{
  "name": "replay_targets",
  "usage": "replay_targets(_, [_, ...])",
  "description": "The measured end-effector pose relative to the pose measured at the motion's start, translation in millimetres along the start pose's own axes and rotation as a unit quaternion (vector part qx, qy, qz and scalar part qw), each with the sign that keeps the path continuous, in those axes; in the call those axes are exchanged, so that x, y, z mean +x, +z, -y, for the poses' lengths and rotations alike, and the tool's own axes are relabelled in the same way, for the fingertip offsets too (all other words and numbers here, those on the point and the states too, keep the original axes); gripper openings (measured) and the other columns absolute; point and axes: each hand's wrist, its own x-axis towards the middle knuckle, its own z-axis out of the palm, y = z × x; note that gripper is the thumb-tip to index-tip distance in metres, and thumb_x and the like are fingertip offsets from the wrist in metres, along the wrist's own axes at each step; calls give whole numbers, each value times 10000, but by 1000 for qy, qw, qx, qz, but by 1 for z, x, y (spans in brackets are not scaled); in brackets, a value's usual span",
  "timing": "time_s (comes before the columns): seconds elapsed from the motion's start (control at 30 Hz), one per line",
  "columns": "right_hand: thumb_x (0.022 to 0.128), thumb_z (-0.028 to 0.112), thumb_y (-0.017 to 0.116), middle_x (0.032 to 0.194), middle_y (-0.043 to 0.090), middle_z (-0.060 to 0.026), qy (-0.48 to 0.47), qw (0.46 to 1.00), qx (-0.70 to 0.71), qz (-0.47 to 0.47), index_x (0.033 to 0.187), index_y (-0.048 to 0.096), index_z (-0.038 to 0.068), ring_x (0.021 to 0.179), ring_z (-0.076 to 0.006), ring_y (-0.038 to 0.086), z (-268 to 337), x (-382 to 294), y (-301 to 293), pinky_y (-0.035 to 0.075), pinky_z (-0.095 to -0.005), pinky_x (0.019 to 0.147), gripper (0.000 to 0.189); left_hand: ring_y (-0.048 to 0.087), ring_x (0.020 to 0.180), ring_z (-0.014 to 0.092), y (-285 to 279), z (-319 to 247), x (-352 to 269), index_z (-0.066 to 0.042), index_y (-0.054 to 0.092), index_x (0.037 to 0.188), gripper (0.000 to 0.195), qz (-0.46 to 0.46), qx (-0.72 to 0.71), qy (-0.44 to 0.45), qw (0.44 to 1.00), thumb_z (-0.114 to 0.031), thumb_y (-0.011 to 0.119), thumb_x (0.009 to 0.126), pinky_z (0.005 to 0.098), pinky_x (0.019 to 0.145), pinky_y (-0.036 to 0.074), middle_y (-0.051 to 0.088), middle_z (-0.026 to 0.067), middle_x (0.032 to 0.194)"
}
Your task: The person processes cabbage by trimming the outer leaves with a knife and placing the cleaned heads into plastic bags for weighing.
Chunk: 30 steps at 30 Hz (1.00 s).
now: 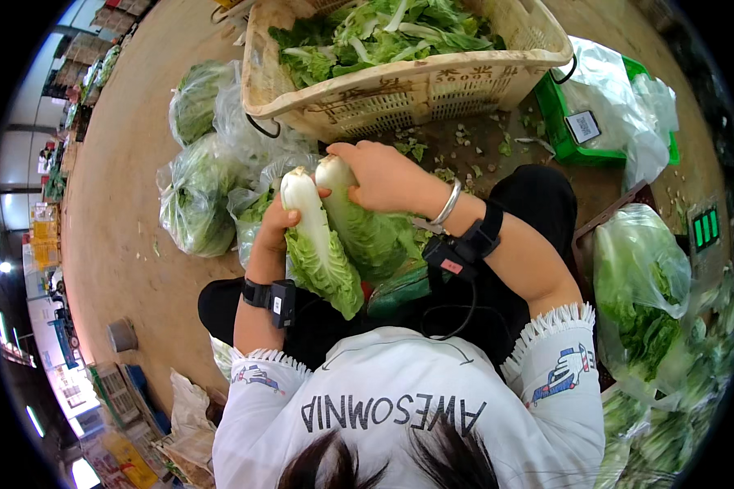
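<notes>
My left hand [279, 218] is wrapped around a long Chinese cabbage head [313, 241], thumb across its white stalk. The trimmed base points away from me and the green leaves hang towards my lap. Right beside it, my right hand [382, 177] grips a second cabbage head [361, 226] near its white base, with fingers over the top. Both heads lie side by side above my lap, close together. My right forearm crosses over part of the second head's far side.
Ahead stands a cream plastic crate [404, 98] holding loose leaves [391, 33]. Bagged cabbages [199, 195] sit at left. A green basket [550, 128] with plastic bags is ahead right. At right, a bagged cabbage [639, 293] lies by a scale display [706, 228]. Trimmings litter the floor.
</notes>
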Motion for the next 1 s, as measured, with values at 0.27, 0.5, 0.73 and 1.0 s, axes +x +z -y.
replay_targets(0.27, [693, 137, 566, 805, 583, -225, 79, 995, -50, -21, 1093, 458, -32, 694, -368, 583, 11, 0, 5, 483, -420, 647, 448, 598, 776, 172, 3, 4, -8, 8, 554, 1049, 656, 26, -49, -52, 997, -403, 731, 568, 287, 693, 489, 604, 90, 930])
replay_targets(0.5, [689, 138, 568, 792, 585, -192, 87, 993, -77, -7, 1024, 505, 14, 688, -347, 594, 12, 1, 4, 483, -419, 633, 363, 572, 746, 131, 8, 24, 6, -14, 601, 949, 483, 25, 57, -50, 997, -302, 742, 589, 267, 696, 452, 618, 34, 852])
replay_targets(0.73, [775, 135, 488, 851, 595, -139, -5, 981, -175, 78, 895, 595, 67, 781, -307, 576, 10, 27, -58, 461, -390, 706, 174, 616, 757, 213, -40, -4, -1, 50, 445, 1198, 875, 218, 29, 8, 975, -367, 787, 509, 332, 783, 464, 638, 79, 794])
replay_targets(1.0, [724, 397, 684, 889, 626, -133, -18, 947, 283, 150, 1042, 577, -45, 743, -197, 586, 5, -3, -27, 459, -295, 679, 555, 564, 905, 387, 12, 22, -23, -39, 552, 850, 464, 192, -323, 43, 926, -469, 643, 701, 489, 724, 505, 534, 257, 1040])
